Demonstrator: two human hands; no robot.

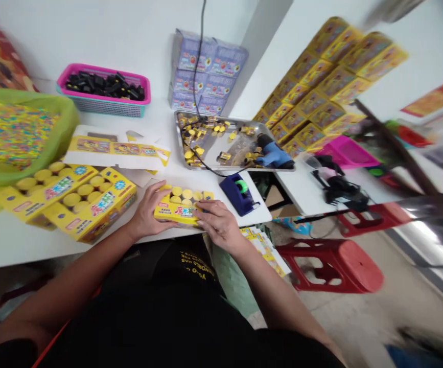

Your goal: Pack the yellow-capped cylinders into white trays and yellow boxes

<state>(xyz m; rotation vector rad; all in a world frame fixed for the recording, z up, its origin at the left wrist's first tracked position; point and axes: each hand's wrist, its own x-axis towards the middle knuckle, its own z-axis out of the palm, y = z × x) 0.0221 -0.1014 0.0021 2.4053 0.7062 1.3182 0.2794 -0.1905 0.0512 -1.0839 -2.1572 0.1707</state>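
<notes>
A yellow display box (183,207) with several round yellow caps showing in its top stands at the table's front edge. My left hand (153,208) is wrapped round its left end, thumb and fingers on the sides. On the right end, my right hand (218,221) grips the box with its fingers across the front corner. Two similar filled boxes (91,204) sit to the left, side by side. Behind my left hand lies a flattened printed carton (117,151). A dark blue tape dispenser (239,195) with a green core stands just right of my right hand.
A metal tray (236,166) behind the box holds small yellow-capped containers and a blue heat-gun-like tool (275,153) with a cable. A pink basket (146,92) of black parts, a green bag (66,120) of colourful bits, stacked yellow boxes (309,87) and red stools (359,266) surround the table.
</notes>
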